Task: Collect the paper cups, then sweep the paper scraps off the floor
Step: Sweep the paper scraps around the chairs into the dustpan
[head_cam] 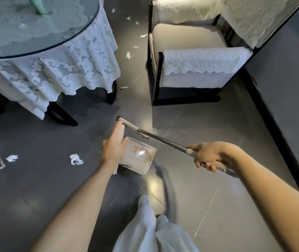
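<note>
My right hand (207, 157) grips the grey end of a long metal broom handle (163, 141), which runs up and left to a pale broom head (127, 122) just above the floor. My left hand (113, 148) grips the upright handle of a beige dustpan (139, 157). The pan holds a small white object with orange print. White paper scraps lie on the dark floor: one (76, 159) left of the dustpan, others (11, 158) farther left, and several (128, 55) in the gap between table and armchair.
A round glass-topped table (41, 50) with a lace cloth stands at upper left, its dark legs reaching toward the dustpan. An armchair (196, 70) with lace covers stands at upper right. A dark wall base runs along the right. My legs (148, 231) are at the bottom.
</note>
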The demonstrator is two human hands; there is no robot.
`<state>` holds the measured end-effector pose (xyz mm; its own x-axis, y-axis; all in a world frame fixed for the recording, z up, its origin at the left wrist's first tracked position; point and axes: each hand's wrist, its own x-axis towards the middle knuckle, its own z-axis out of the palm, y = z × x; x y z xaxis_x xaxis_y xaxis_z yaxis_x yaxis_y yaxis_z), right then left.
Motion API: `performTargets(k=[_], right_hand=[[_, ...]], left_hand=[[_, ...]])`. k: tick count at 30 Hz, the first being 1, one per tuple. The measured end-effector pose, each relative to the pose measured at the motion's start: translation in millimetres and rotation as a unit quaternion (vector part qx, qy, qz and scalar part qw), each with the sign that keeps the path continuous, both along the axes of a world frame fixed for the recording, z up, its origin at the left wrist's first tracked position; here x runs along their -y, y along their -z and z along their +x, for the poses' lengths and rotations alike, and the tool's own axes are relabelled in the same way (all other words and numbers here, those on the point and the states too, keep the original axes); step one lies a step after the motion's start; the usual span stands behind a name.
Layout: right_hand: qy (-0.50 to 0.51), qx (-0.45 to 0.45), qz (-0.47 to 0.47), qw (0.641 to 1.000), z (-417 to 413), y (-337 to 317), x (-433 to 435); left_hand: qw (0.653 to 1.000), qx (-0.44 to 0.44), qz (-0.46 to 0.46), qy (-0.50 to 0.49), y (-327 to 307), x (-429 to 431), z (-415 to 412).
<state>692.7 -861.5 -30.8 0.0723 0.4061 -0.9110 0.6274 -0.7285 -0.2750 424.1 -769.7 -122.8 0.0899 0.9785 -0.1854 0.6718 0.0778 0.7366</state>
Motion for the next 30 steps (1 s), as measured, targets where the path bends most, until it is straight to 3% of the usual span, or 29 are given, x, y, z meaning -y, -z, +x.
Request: performTargets(k=[7,15,24,30], right_hand=[[-0.010,-0.015,0.038,0.999,-41.9,27.1,35.5],[-0.114,0.073,0.119,0.984,-130.6,66.8,51.2],[-0.125,0.096,0.108,0.981,-196.7,98.0,17.9],[-0.167,0.039,0.056,0.984,-263.8,110.6,21.8]], left_hand=[[0.999,0.008,0.011,-0.049,2.9,83.0,-59.4],[0.993,-0.021,0.008,-0.115,7.6,139.6,-133.2],[0.986,-0.014,0.011,-0.167,16.2,133.0,-223.6],[0.982,0.006,0.013,-0.186,25.5,93.5,-267.0]])
